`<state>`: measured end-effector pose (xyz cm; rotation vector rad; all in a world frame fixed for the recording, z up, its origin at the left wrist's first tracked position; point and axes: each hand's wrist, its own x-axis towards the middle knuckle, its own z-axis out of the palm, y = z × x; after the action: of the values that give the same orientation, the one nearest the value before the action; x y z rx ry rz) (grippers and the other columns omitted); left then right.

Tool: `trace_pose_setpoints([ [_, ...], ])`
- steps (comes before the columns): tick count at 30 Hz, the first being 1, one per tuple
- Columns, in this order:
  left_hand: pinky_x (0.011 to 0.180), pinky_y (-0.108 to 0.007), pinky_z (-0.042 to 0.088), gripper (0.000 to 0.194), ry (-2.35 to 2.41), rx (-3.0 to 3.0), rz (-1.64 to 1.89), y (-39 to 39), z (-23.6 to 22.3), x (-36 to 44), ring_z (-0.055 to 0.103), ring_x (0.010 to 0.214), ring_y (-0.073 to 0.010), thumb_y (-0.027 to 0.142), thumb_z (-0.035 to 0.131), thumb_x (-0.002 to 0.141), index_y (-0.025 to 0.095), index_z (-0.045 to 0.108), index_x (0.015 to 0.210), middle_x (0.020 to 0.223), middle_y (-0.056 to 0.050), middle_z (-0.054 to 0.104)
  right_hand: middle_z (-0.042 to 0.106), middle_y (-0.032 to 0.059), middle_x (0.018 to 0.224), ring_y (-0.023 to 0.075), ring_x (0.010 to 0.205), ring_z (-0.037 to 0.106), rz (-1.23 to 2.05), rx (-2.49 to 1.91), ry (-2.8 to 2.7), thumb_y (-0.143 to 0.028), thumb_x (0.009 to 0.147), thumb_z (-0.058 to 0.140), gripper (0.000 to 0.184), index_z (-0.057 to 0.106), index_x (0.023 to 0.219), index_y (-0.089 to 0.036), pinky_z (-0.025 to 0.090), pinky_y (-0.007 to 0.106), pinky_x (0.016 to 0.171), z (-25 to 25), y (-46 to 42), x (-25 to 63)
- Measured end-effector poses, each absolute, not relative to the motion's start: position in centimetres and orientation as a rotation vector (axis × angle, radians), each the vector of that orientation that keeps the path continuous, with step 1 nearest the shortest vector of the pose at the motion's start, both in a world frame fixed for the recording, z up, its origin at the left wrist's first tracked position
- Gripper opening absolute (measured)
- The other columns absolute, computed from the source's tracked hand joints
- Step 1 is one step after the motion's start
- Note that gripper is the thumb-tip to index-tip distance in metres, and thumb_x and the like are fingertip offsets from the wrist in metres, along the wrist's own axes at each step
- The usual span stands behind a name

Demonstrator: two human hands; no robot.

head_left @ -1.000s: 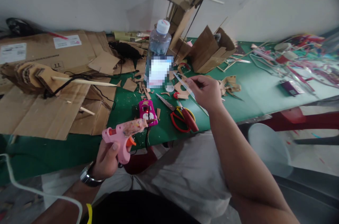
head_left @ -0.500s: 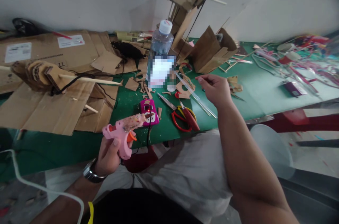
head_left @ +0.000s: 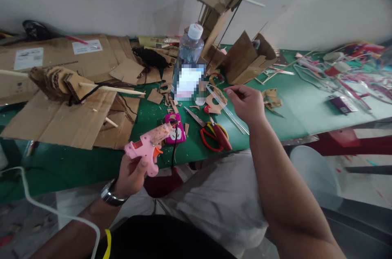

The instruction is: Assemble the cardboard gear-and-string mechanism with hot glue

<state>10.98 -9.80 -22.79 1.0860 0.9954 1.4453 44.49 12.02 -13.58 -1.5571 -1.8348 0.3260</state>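
My left hand (head_left: 133,173) is wrapped around the handle of a pink hot glue gun (head_left: 145,151) with an orange trigger. Its nozzle points right, in front of a magenta power box (head_left: 175,128) on the green table. My right hand (head_left: 249,103) hovers over the table with thumb and forefinger pinched together; whatever is between them is too small to make out. Clear glue sticks (head_left: 229,113) lie just to its left. Nearer the front edge are red-handled scissors (head_left: 211,138) and a red-handled tool (head_left: 222,136) lying across them.
A water bottle (head_left: 191,47) stands behind a blurred-out patch. On the left sits a cardboard build (head_left: 58,120) with wooden sticks; a tall cardboard structure (head_left: 216,22) and an open cardboard box (head_left: 245,63) stand behind. A dark purple box (head_left: 341,104) is at right, before tangled craft scraps.
My left hand has lifted slightly up and right with the glue gun, its nozzle now higher across the power box. The right hand stays pinched, nearly in place. The view has shifted a little.
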Motion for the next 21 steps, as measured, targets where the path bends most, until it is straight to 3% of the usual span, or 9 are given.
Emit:
trace_pose_setpoints([
  [5, 0.072, -0.029, 0.065, 0.036, 0.964, 1.07, 1.505, -9.1, -22.1, 11.6, 0.079, 0.087, -0.0232, 0.045, 0.069, 0.104, 0.02, 0.079, 0.127, 0.108, -0.014, 0.083, 0.075, 0.0058, 0.082, 0.0208, 0.074, 0.065, 0.085, -1.324, -1.891, -0.037, 0.099, 0.066, 0.023, 0.083, 0.093, -0.022, 0.053, 0.037, 0.074, -12.1, 9.4, 42.4],
  [8, 0.08, -0.031, 0.066, 0.034, 0.871, 1.009, 1.507, -8.7, -21.1, 12.7, 0.08, 0.095, -0.0237, 0.045, 0.064, 0.107, 0.022, 0.077, 0.128, 0.114, -0.013, 0.083, 0.076, 0.0055, 0.083, 0.0206, 0.073, 0.066, 0.067, -1.237, -1.869, -0.036, 0.102, 0.065, 0.023, 0.081, 0.094, -0.023, 0.054, 0.036, 0.073, -11.6, 7.3, 40.8],
  [15, 0.097, -0.04, 0.063, 0.041, 0.764, 1.004, 1.413, -8.7, -19.5, 14.0, 0.078, 0.104, -0.0272, 0.051, 0.057, 0.109, 0.018, 0.075, 0.126, 0.108, -0.014, 0.082, 0.077, 0.0048, 0.083, 0.0184, 0.071, 0.064, 0.229, -1.268, -1.836, -0.036, 0.101, 0.066, 0.023, 0.083, 0.095, -0.021, 0.052, 0.033, 0.069, -12.0, 5.4, 40.5],
  [21, 0.098, -0.051, 0.059, 0.048, 0.769, 1.166, 1.404, -8.4, -19.5, 13.0, 0.074, 0.109, -0.035, 0.057, 0.054, 0.108, 0.016, 0.078, 0.108, 0.102, -0.017, 0.079, 0.067, 0.002, 0.073, 0.0157, 0.061, 0.053, 0.373, -1.421, -1.54, -0.045, 0.098, 0.065, 0.031, 0.082, 0.103, -0.02, 0.042, 0.03, 0.06, -12.6, 8.5, 46.9],
])
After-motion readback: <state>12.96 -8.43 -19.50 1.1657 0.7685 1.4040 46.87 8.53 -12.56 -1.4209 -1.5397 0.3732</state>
